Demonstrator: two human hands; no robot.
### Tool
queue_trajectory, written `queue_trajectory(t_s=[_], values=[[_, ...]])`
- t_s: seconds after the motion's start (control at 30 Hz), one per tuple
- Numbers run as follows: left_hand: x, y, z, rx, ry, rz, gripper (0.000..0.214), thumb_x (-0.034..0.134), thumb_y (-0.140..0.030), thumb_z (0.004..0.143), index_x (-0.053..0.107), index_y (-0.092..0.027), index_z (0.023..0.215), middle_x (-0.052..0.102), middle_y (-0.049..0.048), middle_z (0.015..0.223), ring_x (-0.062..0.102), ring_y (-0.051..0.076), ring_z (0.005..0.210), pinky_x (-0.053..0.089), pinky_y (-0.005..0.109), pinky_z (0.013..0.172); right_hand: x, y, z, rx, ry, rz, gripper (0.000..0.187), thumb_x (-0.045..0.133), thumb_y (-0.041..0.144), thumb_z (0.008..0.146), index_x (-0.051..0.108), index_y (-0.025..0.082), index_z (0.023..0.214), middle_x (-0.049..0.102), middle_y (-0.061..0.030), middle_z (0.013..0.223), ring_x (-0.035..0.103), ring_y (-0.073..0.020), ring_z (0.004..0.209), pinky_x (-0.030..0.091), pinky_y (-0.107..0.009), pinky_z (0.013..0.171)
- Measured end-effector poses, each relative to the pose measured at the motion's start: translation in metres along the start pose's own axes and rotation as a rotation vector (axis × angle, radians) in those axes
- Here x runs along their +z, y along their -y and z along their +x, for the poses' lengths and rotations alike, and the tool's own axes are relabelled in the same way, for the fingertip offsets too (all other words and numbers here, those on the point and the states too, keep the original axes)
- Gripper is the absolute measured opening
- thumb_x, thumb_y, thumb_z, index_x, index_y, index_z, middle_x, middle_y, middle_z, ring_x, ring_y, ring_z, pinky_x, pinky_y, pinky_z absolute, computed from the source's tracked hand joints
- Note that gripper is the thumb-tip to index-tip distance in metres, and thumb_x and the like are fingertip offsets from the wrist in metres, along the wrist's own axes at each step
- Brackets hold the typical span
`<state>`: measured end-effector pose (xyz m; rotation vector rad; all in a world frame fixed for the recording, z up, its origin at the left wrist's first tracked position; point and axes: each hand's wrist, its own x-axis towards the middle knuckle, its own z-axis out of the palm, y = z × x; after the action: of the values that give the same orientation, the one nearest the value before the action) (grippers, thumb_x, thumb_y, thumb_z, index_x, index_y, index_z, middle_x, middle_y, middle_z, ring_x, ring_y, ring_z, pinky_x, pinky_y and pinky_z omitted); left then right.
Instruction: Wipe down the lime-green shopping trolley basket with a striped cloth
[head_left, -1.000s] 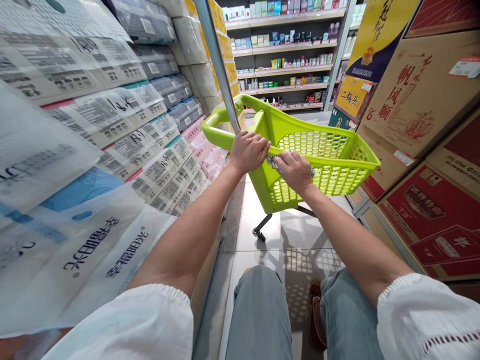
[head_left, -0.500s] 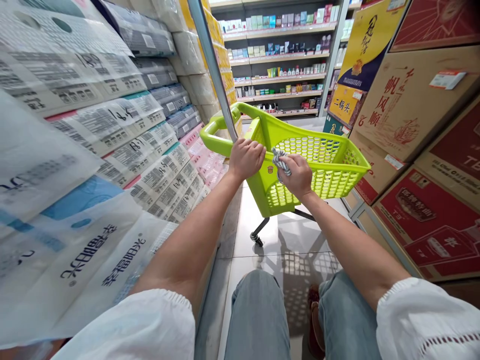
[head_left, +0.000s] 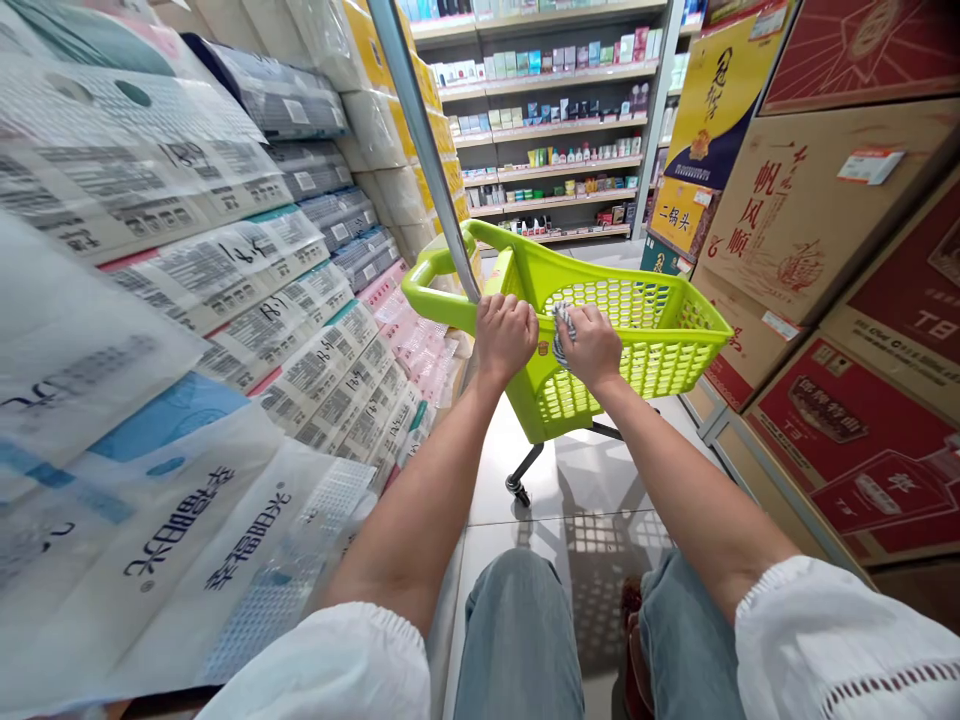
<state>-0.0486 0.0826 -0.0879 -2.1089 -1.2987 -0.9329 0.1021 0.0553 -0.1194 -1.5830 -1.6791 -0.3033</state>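
Cart standing at frame centre, pole rising to top edge. Left hand curling fingers over cart by pole's foot; can't tell from here if grip is including pole. Just right of it, right hand bunching cloth in closed fingers, at cart's near side. Step looking like wiping; next stroke probably calling for steady cloth pressure, left hand bracing.

Cart: smooth plastic, slight sheen. Pole: glossy metal from where I stand. Rag: matt, rough-looking cloth. Packs: slick, crinkled plastic film. Cartons: matt cardboard. Floor: glossy tile. Sleeves: thin matt cloth
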Motion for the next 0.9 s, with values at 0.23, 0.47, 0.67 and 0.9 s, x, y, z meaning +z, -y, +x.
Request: queue_trajectory(t_s=[0.23, 0.47, 0.67, 0.9], values=[[0.000, -0.006, 0.002, -0.006, -0.025, -0.009, 0.035, 0.031, -0.032, 0.095, 0.056, -0.019, 0.074, 0.062, 0.0085, 0.085, 0.055, 0.025, 0.097, 0.034, 0.043, 0.095, -0.004, -0.012, 0.003, 0.194, -0.017, -0.043, 0.037, 0.034, 0.040, 0.093, 0.063, 0.019, 0.100, 0.060, -0.0103, 0.104, 0.052, -0.0228, 0.092, 0.038, -0.031, 0.075], [-0.005, -0.007, -0.001, 0.022, -0.015, 0.025, 0.034, 0.031, -0.032, 0.095, 0.056, -0.020, 0.075, 0.062, 0.0092, 0.084, 0.055, 0.025, 0.094, 0.035, 0.043, 0.093, -0.008, 0.038, 0.008, 0.023, 0.016, 0.109, 0.034, 0.034, 0.038, 0.095, 0.060, 0.022, 0.111, 0.061, -0.0070, 0.108, 0.053, -0.0207, 0.099, 0.038, -0.029, 0.082], [-0.011, -0.001, -0.003, 0.033, 0.022, 0.001, 0.034, 0.032, -0.033, 0.095, 0.058, -0.020, 0.077, 0.062, 0.0084, 0.086, 0.055, 0.024, 0.097, 0.034, 0.043, 0.096, -0.015, 0.006, -0.001, 0.075, 0.066, 0.007, 0.035, 0.034, 0.041, 0.095, 0.061, 0.023, 0.107, 0.062, -0.0064, 0.106, 0.054, -0.0204, 0.095, 0.036, -0.028, 0.076], [-0.029, 0.004, -0.004, 0.006, 0.056, 0.011, 0.034, 0.033, -0.031, 0.093, 0.061, -0.021, 0.077, 0.063, 0.0095, 0.085, 0.055, 0.025, 0.096, 0.035, 0.045, 0.098, -0.025, -0.009, -0.013, 0.135, 0.090, 0.036, 0.036, 0.034, 0.043, 0.095, 0.062, 0.023, 0.103, 0.062, -0.0066, 0.103, 0.055, -0.0189, 0.090, 0.035, -0.027, 0.071]])
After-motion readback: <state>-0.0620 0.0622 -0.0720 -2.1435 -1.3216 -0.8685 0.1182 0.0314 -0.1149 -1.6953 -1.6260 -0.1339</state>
